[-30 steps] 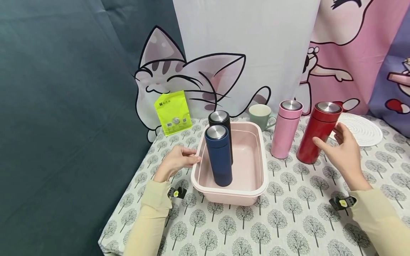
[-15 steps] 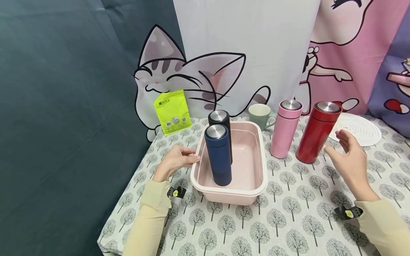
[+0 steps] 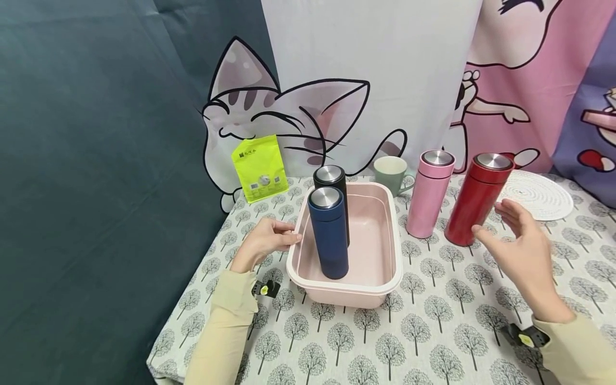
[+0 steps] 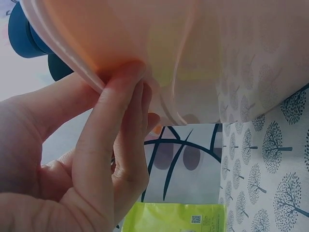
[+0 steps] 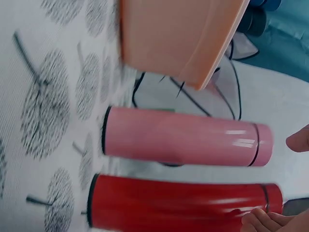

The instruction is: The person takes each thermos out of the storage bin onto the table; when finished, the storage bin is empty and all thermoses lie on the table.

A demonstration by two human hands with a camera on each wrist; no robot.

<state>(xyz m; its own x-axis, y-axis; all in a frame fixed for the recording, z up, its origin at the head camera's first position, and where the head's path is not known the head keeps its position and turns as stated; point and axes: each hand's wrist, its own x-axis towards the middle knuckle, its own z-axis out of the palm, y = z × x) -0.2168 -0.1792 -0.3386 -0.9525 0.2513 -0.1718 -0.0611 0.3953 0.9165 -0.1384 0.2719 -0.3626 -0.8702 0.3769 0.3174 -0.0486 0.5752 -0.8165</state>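
A pale pink plastic basin (image 3: 368, 235) stands on the cloth-covered table. Its left rim is pinched between the thumb and fingers of my left hand (image 3: 263, 240), seen closely in the left wrist view. Inside the basin's left half, a navy thermos (image 3: 331, 240) stands in front of a black thermos (image 3: 339, 179). My right hand (image 3: 524, 251), fingers spread with nothing in it, is just right of a red thermos (image 3: 474, 208). In the right wrist view, its fingertips (image 5: 258, 220) overlap the upper end of the red one. A pink thermos (image 3: 428, 200) stands left of that.
Behind the basin is a pale green mug (image 3: 389, 172). A bright yellow-green packet (image 3: 260, 168) stands against the backdrop at back left. A round white woven mat (image 3: 541, 195) lies at back right, partly behind the red thermos.
My right hand first drew back to the right from the red thermos, then came slightly left toward it again, lower down. The left hand and basin have stayed in place.
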